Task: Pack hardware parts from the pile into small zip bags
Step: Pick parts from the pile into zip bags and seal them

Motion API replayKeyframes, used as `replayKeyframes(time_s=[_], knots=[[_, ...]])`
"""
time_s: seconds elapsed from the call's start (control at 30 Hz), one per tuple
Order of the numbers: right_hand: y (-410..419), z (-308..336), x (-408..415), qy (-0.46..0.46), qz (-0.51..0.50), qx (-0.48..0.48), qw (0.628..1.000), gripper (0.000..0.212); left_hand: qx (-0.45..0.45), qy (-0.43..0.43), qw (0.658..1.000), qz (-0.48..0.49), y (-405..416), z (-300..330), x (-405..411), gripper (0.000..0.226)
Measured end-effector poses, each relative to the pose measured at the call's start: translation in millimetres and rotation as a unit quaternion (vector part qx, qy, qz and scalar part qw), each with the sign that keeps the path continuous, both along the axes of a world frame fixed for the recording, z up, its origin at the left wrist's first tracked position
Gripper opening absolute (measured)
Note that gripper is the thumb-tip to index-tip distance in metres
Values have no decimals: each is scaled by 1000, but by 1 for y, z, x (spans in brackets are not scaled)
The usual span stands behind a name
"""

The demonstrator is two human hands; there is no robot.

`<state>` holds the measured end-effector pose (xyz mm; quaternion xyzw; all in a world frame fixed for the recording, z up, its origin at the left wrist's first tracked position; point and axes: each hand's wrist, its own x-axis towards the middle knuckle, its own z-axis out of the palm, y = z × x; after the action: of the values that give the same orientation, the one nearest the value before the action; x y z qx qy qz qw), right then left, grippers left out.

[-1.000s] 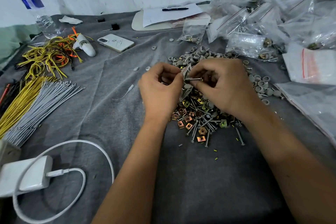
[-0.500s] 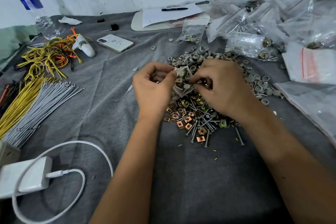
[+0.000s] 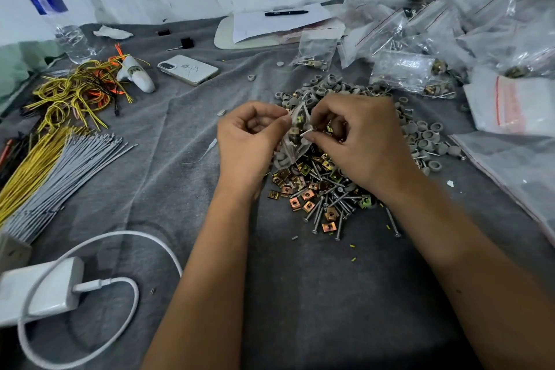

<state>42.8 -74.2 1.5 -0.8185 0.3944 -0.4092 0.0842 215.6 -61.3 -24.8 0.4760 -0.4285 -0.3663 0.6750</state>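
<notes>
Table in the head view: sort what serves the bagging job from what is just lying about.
Job: small zip bag gripped by left hand; screw pinched by right hand; hardware pile; filled bags.
Lying about: phone, water bottle, charger, pen.

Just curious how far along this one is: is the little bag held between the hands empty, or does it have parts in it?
Partly filled: grey caps and a brass clip show through the small zip bag.
</notes>
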Motion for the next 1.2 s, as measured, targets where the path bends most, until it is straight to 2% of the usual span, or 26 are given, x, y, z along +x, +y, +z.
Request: replayKeyframes(time_s=[0.17, 0.37, 0.47, 0.57, 0.73, 0.8, 0.93, 1.1, 1.2], knots=[[1, -4, 5, -4, 2, -30, 1000, 18, -2, 15, 1000, -5, -2, -1, 1, 13], [-4, -5, 1, -42, -2, -20, 999, 16, -6, 30, 999, 23, -3, -4, 1, 11], [-8, 0, -10, -48, 14, 14, 999, 12, -12, 30, 998, 55, -3, -3, 1, 10], [-12, 3, -21, 42, 107, 109, 987, 10, -21, 41, 996, 78, -3, -2, 2, 12], [-7, 2, -15, 200, 242, 228, 922, 16, -26, 81, 990, 116, -5, -3, 5, 18], [-3, 1, -11, 244, 248, 260, 901, 22, -23, 92, 988, 121, -5, -3, 6, 19], [3, 1, -9, 293, 220, 250, 896, 29, -18, 67, 990, 124, -5, -1, 5, 19], [8, -1, -4, 325, 214, 237, 890, 17, -14, 51, 992, 115, -3, 0, 4, 21], [8, 0, -3, 324, 216, 244, 888, 16, -14, 46, 992, 115, -3, 0, 3, 19]])
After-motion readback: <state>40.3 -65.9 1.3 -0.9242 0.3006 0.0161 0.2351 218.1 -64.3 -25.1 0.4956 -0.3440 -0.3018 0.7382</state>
